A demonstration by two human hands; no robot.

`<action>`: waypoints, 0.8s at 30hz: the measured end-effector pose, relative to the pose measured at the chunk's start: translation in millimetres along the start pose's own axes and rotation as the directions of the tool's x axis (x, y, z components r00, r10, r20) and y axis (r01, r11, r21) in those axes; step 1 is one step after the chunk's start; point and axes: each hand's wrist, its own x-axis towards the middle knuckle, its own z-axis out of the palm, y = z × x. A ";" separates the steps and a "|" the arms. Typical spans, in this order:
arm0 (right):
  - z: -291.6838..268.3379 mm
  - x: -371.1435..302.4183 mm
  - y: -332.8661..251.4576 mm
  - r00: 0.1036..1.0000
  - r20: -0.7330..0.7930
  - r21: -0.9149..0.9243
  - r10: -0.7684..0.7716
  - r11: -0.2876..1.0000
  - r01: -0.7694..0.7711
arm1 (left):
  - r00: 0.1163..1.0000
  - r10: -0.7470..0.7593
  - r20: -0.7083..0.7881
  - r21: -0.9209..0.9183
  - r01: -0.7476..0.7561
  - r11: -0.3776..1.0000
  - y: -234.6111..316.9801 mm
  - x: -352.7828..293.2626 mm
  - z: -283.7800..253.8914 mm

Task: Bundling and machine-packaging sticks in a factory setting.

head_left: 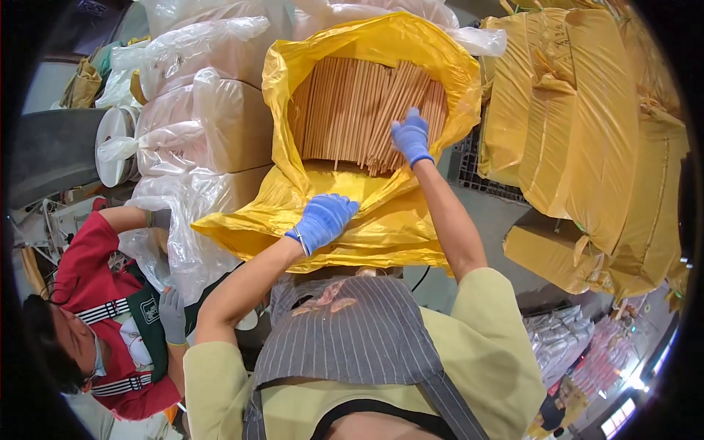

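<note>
We are resting our left hand point(323, 220), fingers together and flat in a blue glove, on the folded-down lip of the yellow bag point(381, 213), gripping nothing. Farther off, our right hand point(411, 138) is reaching into the bag's mouth, fingers curling over the ends of the wooden sticks point(352, 110); whether it is clamping any, we cannot tell. The slick plastic could be slipping under the left palm, letting the lip sag and loose sticks slide out or snag the glove.
</note>
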 end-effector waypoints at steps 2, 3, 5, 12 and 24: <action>2.4 -4.2 12.6 0.997 0.068 -0.037 -0.020 0.999 0.023 | 0.998 -0.033 -0.060 -0.060 0.029 0.998 -3.8 -5.8 -10.8; -2.5 -8.6 16.4 0.992 0.124 -0.080 -0.034 0.996 0.044 | 0.997 -0.048 -0.061 -0.066 0.044 0.997 -6.9 -3.6 -17.4; -26.0 -12.6 18.0 0.973 0.231 -0.153 -0.006 0.987 0.043 | 0.951 -0.110 -0.290 -0.058 0.097 0.994 -13.5 3.0 -28.1; -31.7 6.5 10.2 0.987 -0.070 -0.069 -0.143 0.988 0.138 | 0.757 -0.236 -0.610 -0.277 0.075 0.958 -36.2 48.7 -54.4; -105.6 142.2 -60.0 0.594 -0.335 -0.716 -0.731 0.607 0.344 | 0.829 -0.138 -0.543 -0.187 0.041 0.982 12.6 3.6 -59.3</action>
